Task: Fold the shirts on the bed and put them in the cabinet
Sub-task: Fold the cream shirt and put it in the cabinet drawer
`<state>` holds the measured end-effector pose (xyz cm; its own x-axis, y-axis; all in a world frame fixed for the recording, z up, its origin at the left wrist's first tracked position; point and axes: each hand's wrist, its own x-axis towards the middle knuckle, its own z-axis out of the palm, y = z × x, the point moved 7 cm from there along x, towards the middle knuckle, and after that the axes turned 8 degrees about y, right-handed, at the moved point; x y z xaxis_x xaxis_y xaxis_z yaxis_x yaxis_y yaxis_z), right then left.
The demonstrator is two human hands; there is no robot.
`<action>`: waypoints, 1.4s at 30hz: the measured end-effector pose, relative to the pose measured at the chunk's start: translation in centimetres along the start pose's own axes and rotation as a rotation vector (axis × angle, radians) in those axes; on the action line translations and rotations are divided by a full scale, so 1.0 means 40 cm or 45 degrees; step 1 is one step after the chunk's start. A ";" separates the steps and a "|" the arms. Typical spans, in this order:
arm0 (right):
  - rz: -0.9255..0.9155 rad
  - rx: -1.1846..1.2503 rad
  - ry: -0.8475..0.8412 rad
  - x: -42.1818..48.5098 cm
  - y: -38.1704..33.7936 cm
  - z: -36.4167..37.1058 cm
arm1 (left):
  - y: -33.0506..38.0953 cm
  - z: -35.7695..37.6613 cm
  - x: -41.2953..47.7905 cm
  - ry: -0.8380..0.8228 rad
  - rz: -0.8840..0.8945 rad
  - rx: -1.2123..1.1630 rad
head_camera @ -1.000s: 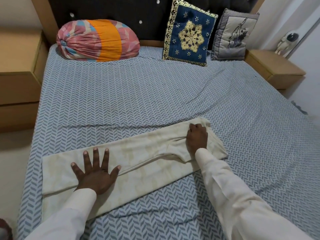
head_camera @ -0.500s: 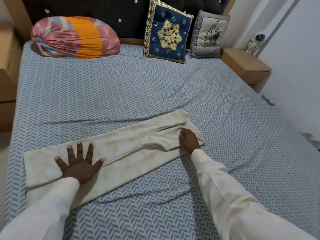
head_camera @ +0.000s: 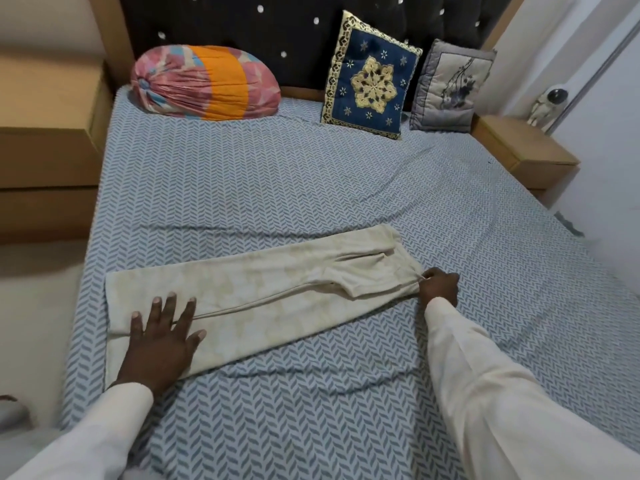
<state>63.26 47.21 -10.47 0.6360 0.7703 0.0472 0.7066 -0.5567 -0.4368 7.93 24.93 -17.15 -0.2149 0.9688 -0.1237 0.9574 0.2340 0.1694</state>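
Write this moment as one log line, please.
step: folding shirt | left hand: flat on shirt | right hand: pinches shirt end | place: bed

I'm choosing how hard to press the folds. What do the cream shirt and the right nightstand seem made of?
The cream shirt looks like soft matte woven cloth, perhaps cotton; it lies limp, with soft fold edges and a faint blotchy pattern. The right nightstand looks like light wood or wood-look laminate, smooth and matte; flat tan faces, crisp edges, grain too faint to tell.
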 end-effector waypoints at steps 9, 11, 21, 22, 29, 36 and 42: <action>-0.107 -0.331 -0.174 0.008 -0.052 0.056 | 0.003 -0.001 0.006 -0.025 -0.083 0.088; -0.186 -0.247 -0.024 -0.006 -0.095 0.038 | 0.008 0.002 0.001 -0.051 -0.089 0.091; -0.218 -0.116 -0.301 -0.008 -0.193 0.146 | 0.018 -0.007 0.000 -0.120 -0.127 0.077; -0.177 -0.108 -0.279 -0.006 -0.192 0.145 | 0.018 -0.007 -0.001 -0.136 -0.129 0.073; -0.231 0.068 -0.196 0.032 -0.232 0.143 | 0.011 0.004 0.002 -0.165 -0.134 0.053; -0.162 0.106 -0.140 0.012 -0.182 0.098 | 0.007 0.011 0.002 -0.174 -0.147 0.033; -0.241 0.032 -0.285 -0.010 -0.166 0.072 | 0.015 -0.005 0.004 -0.127 -0.165 0.112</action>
<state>57.42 51.50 -10.16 0.4075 0.9107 -0.0683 0.7966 -0.3910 -0.4610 8.44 25.24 -16.85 -0.3213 0.9172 -0.2358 0.9371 0.3438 0.0601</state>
